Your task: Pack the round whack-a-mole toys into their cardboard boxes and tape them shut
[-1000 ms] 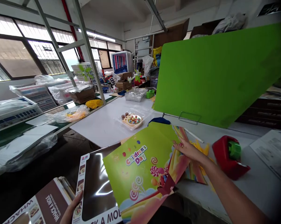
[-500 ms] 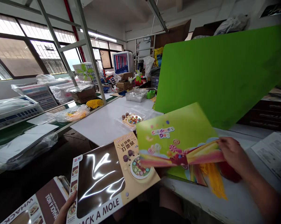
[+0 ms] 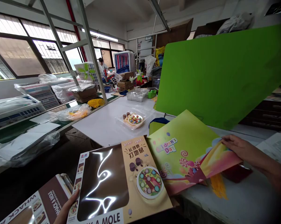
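Note:
My left hand grips the left edge of a flattened brown "Whack a Mole" box with a shiny clear window, held low in front of me. My right hand pinches the right edge of a green "Children's Day" printed card, which lies tilted over the table's front edge beside the box. More of the same cards lie underneath it. A red tape dispenser is mostly hidden beneath the card and my right wrist.
A large green board stands upright at the back right of the white table. A clear tray with a toy sits mid-table. Shelves with bagged goods run along the left. A person works far behind.
My right hand lifted the Children's Day card off the box and swung it right, uncovering the box's printed panel. The card now rests lower beside the box. The left hand stayed put.

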Demonstrator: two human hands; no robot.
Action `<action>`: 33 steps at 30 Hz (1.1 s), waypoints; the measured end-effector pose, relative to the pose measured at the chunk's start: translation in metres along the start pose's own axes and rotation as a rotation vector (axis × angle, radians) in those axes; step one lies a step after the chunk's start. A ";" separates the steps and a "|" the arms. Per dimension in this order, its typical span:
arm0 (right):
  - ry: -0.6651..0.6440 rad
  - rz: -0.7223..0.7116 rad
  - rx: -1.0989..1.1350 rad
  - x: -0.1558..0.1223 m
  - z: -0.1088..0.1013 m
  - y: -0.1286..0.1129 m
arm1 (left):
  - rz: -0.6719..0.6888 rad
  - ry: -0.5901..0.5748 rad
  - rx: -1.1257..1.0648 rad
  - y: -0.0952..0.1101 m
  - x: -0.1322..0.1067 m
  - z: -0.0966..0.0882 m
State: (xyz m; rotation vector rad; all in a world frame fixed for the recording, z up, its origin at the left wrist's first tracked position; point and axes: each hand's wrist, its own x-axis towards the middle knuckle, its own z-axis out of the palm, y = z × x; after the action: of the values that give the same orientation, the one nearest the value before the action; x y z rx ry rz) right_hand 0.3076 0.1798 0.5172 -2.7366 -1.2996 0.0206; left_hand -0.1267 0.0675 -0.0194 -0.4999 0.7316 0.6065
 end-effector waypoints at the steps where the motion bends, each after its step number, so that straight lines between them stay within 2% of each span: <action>1: -0.013 0.010 0.038 -0.002 0.006 -0.008 | 0.008 0.013 0.001 -0.001 0.000 0.003; 3: -0.116 0.000 0.109 -0.011 0.026 -0.025 | -0.004 0.009 0.016 -0.005 0.001 0.015; 7: -0.580 -0.017 0.170 -0.032 0.091 -0.046 | -0.087 -0.094 0.029 -0.016 0.010 0.048; 9: -0.693 -0.003 0.089 -0.040 0.122 -0.047 | -0.117 -0.131 0.016 -0.018 0.017 0.058; 11: -0.729 0.018 -0.007 -0.045 0.147 -0.045 | -0.123 -0.140 -0.009 -0.018 0.023 0.062; 13: -0.756 0.036 -0.037 -0.046 0.161 -0.041 | -0.124 -0.146 -0.033 -0.016 0.027 0.062; 20: -0.783 -0.054 0.052 -0.044 0.173 -0.036 | -0.134 -0.160 -0.088 -0.016 0.032 0.057; 25: -0.868 -0.041 0.118 -0.049 0.194 -0.046 | -0.150 -0.167 -0.102 -0.015 0.035 0.055; 30: -0.883 -0.191 0.070 -0.050 0.220 -0.069 | -0.143 -0.147 -0.114 -0.009 0.035 0.044; 33: -0.847 -0.327 -0.107 -0.047 0.234 -0.081 | -0.128 -0.122 -0.125 -0.005 0.036 0.039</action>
State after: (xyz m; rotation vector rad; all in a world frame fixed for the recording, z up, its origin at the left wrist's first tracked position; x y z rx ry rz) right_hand 0.2009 0.2162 0.2921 -2.6222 -1.9448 1.2154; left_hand -0.0846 0.0993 -0.0199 -0.6154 0.5436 0.5595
